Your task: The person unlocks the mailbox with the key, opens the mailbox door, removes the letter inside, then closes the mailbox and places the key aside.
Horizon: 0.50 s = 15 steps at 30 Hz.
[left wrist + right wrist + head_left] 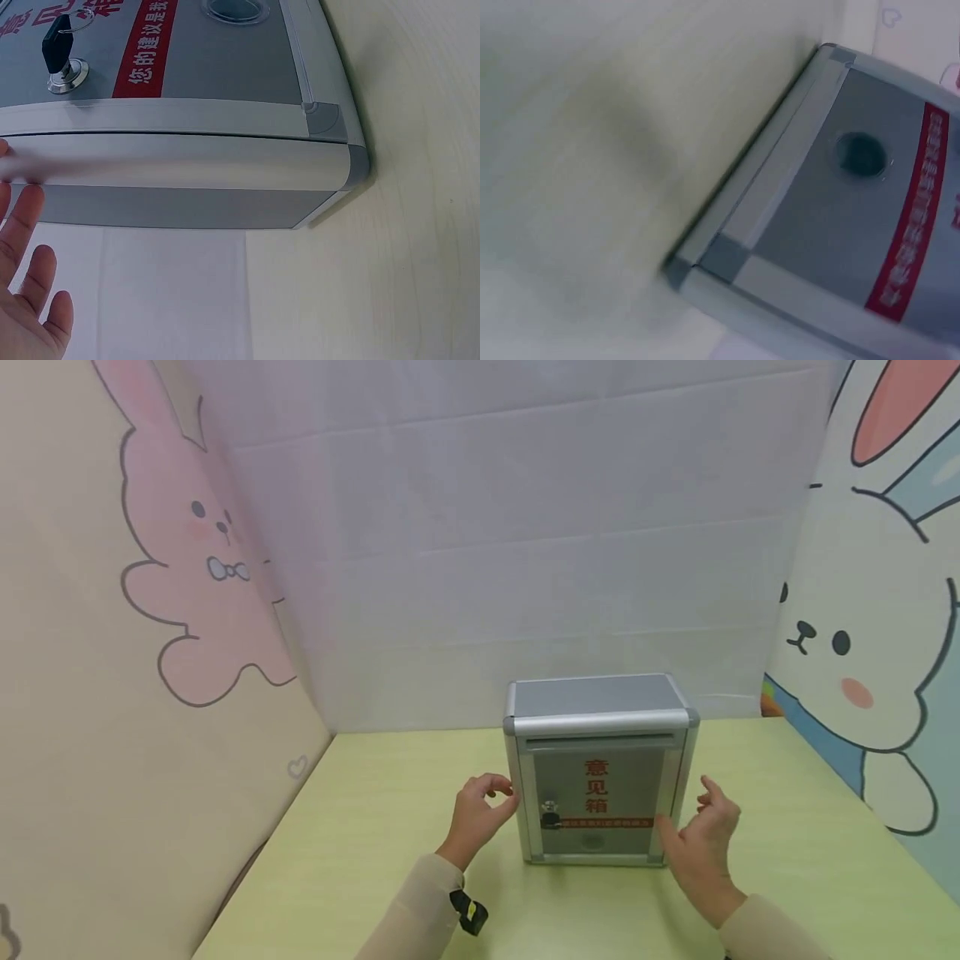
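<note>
A grey and silver metal suggestion box (636,785) stands upright on the table, with red characters and a red strip on its front. A lock with a black-headed key (551,818) is at the door's left side. Beside the box's left side is my left hand (482,817), its fingers loosely bent, fingertips right at the edge. The left wrist view shows those fingers (22,225) spread along the side wall. My right hand (703,852) is at the other side, its thumb overlapping the front's right edge and its other fingers off to the right.
The pale yellow-green table (390,810) runs back to a white cloth backdrop (525,568). Cartoon rabbit panels (217,635) stand on the left and right. A slot (600,742) crosses the box front near its top.
</note>
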Tool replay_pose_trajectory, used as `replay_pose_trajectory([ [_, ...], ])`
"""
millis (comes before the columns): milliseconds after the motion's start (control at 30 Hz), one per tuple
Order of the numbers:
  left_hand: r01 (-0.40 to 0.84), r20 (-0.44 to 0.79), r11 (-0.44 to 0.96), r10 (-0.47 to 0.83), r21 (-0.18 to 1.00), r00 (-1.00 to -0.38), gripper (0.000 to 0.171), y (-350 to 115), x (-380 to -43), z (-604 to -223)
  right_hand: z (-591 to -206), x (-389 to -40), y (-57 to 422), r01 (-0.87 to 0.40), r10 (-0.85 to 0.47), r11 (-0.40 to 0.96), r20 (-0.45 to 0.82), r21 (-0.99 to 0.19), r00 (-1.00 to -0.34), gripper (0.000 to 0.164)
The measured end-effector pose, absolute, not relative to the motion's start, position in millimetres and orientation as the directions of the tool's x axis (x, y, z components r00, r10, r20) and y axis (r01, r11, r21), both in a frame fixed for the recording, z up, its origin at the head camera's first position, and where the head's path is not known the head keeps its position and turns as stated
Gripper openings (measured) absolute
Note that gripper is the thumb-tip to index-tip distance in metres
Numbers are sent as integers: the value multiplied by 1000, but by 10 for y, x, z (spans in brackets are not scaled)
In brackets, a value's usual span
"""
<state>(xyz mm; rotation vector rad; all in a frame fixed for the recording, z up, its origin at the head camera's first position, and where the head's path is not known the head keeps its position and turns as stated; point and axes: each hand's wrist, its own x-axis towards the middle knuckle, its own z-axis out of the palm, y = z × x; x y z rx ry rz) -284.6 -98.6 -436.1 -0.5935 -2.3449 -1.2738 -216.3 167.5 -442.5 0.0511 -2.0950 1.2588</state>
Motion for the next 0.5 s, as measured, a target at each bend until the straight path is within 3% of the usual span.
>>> replay_pose_trajectory([
  [67, 546, 539, 496, 174, 675, -824, 11, -988, -2850, -4365, -4456, -2203, 1558, -525, 255, 585, 755, -618, -604, 57],
  [167, 545, 545, 497, 162, 676, -823, 11, -993, -2844, -4366, -4470, -2262, 1385, -667, 55, 631, 881, -395, -470, 41],
  [300, 549, 548, 494, 164, 674, -820, 11, -987, -2826, -4357, -4451, -2293, 1191, -686, -172, 689, 867, -233, -467, 23],
  [400, 554, 551, 499, 171, 667, -817, 11, -972, -2818, -4351, -4456, -2318, 1095, -664, -287, 737, 834, -122, -471, 23],
  [500, 565, 567, 501, 169, 656, -807, 11, -964, -2815, -4350, -4487, -2376, 1034, -659, -339, 751, 837, -35, -430, 23],
])
